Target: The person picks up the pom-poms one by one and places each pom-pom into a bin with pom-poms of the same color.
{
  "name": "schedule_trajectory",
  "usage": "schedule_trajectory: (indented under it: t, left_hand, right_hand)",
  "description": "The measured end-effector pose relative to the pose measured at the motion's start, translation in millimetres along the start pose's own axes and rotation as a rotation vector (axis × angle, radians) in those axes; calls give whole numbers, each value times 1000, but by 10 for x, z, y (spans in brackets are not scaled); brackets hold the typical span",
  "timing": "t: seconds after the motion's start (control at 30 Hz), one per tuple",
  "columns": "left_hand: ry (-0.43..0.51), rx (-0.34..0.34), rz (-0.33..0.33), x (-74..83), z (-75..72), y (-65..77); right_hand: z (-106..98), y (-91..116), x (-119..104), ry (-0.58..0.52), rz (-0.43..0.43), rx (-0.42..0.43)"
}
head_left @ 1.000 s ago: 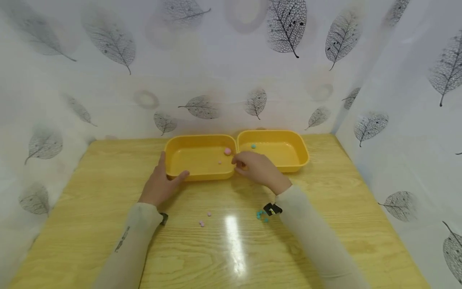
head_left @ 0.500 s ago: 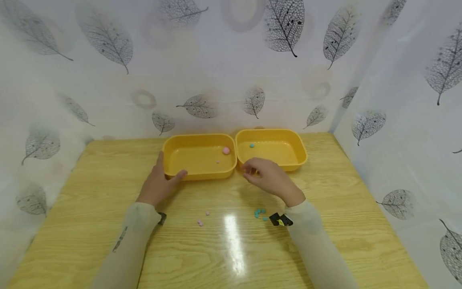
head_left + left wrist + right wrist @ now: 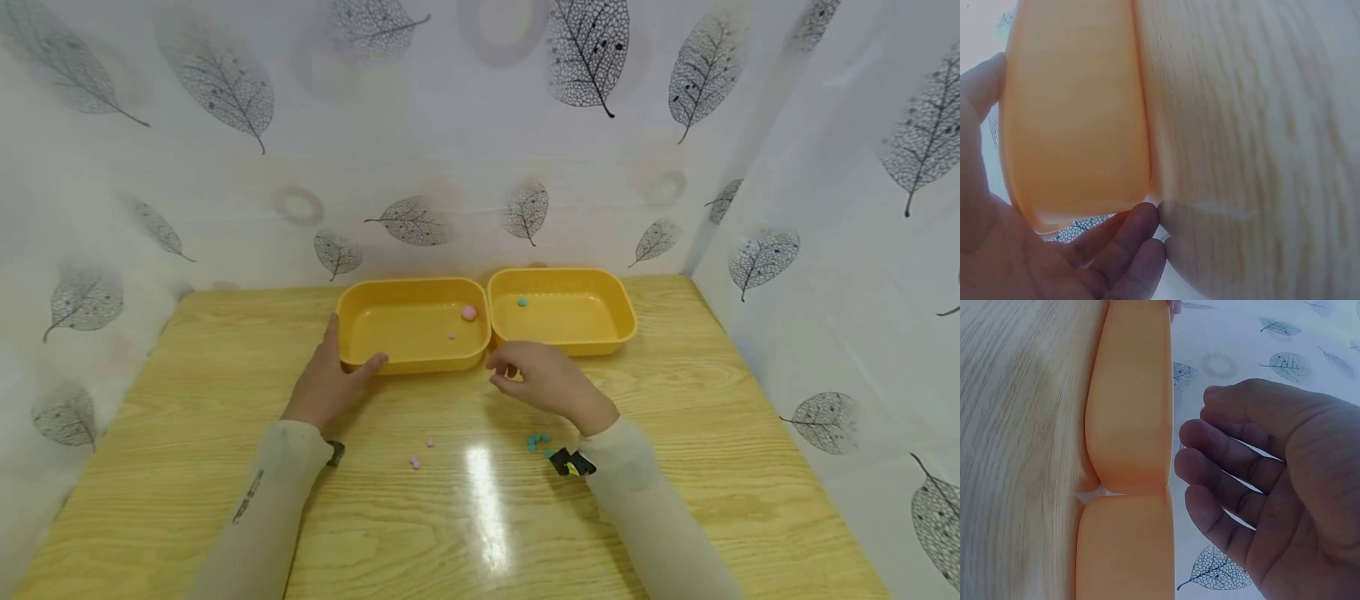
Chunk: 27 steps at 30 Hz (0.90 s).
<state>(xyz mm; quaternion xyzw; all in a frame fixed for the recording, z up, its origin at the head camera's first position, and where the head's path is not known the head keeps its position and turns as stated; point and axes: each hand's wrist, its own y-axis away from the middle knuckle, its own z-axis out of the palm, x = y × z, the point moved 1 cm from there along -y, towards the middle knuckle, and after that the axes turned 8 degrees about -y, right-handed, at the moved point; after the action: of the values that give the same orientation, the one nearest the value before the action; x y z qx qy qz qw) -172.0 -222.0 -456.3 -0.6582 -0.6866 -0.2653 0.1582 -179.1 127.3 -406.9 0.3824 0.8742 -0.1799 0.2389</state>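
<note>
My left hand (image 3: 328, 383) rests against the left front corner of the left yellow tray (image 3: 420, 365), thumb on the front rim and fingers spread along the end. In the left wrist view, thumb and fingertips (image 3: 1141, 215) touch the tray wall. My right hand (image 3: 546, 379) hovers just before the meeting corners of both trays, fingers loosely bent. Nothing shows between them in the right wrist view. Inside the left tray are a larger pink ball (image 3: 468, 312) and a tiny pink bead (image 3: 452, 336). The right yellow tray (image 3: 622, 340) contains a turquoise bead (image 3: 522, 302).
On the wooden table (image 3: 375, 533), a few small pink beads (image 3: 415, 462) lie front of the left tray. Several turquoise beads (image 3: 534, 442) lie near my right wrist. A white leaf-patterned sheet (image 3: 435, 167) stands behind the trays and along the sides.
My right hand has drawn back from above the trays' adjoining rims towards the table front, then shifted slightly left. My left hand stays at its corner. The trays and beads look unmoved.
</note>
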Motion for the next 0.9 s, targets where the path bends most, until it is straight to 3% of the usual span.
schedule_trajectory:
  t: [0.43, 0.67, 0.9]
  left_hand:
    - [-7, -2, -1, 22, -4, -4]
    - [-11, -1, -2, 10, 1, -6]
    - [-11, -5, -6, 2, 13, -25]
  right_hand:
    - [24, 0, -51, -9, -16, -32]
    - [82, -14, -152, 51, -57, -40]
    - [231, -27, -279, 95, -121, -129]
